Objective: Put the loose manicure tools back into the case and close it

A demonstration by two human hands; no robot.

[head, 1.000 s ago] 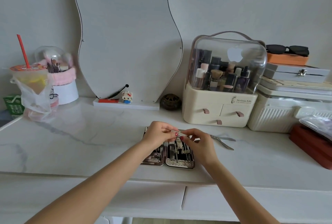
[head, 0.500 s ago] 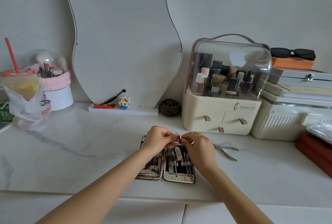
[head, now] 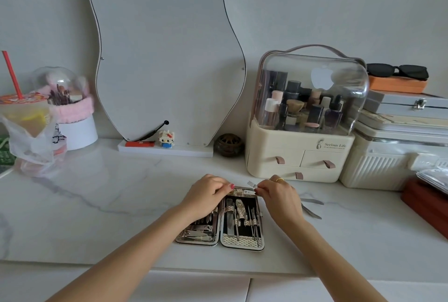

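Here, in the head view, the manicure case point(head: 238, 241) lies open flat on the white marble-patterned counter point(head: 109, 204), near its front edge, its two halves side by side. Both halves have shiny metallic rims and dark linings; silver tools sit under woven straps in each, clippers and larger pieces in the left half, slim picks and files in the right. The left hand point(head: 206, 196) rests over the top of the left half with fingers curled, fingertips at the case's upper edge; whether it pinches anything cannot be told. The right hand point(head: 278, 195), with a gold ring on one finger, pinches a small silver tool point(head: 251, 184) just above the right half's top edge. Just right of that hand, two loose tools point(head: 312, 207) with long silver handles lie on the counter, partly hidden by the wrist.

The counter runs along a pale grey wall. Against it stand one wavy-edged mirror point(head: 167, 54) on a white base, one clear-domed cosmetic organiser point(head: 300, 117) with three drawers, one small dark round ornament point(head: 229, 144), and one block-built cat figure point(head: 166, 139). At left are one bagged drink cup point(head: 24, 117) with a red straw and one brush holder point(head: 72, 117) with a pink band. At right, stacked boxes carry one pair of black sunglasses point(head: 397, 71).
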